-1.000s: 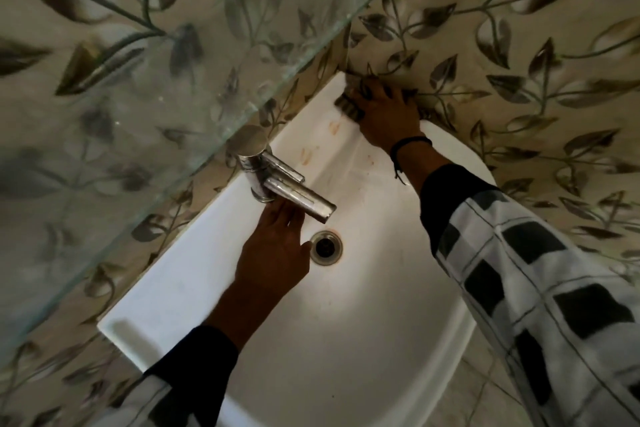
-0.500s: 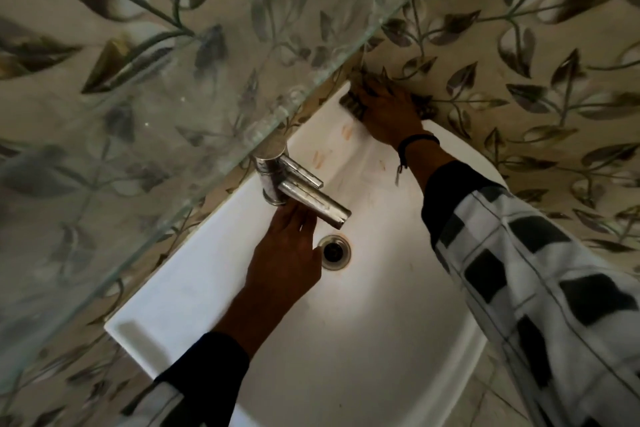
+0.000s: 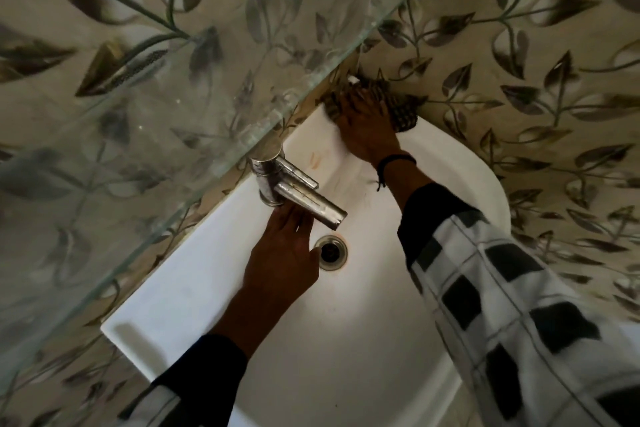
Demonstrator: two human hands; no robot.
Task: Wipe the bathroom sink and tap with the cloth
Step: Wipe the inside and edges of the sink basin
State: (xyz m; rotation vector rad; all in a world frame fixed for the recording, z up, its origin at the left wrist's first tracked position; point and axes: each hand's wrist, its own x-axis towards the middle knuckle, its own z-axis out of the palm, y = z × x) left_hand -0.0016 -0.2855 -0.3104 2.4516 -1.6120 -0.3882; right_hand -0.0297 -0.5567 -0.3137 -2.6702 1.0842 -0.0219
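Observation:
A white sink [image 3: 194, 284] fills the middle of the view, with a round drain [image 3: 332, 252] in its bowl. A metal tap [image 3: 294, 189] stands on the back ledge, its spout pointing over the bowl. My left hand [image 3: 282, 256] lies flat on the sink's inner slope just under the spout, fingers straight. My right hand [image 3: 365, 128] presses a dark checked cloth [image 3: 403, 113] onto the far corner of the sink rim, where it meets the wall. Most of the cloth is hidden under that hand. Orange stains [image 3: 317, 159] mark the ledge between tap and cloth.
A glass shelf [image 3: 194, 87] juts out above the tap and hides part of the back ledge. Leaf-patterned tiles [image 3: 519, 62] cover the walls on two sides of the sink.
My right hand has pushed the cloth further into the far corner of the rim. My left hand has stayed under the spout. The view has shifted slightly.

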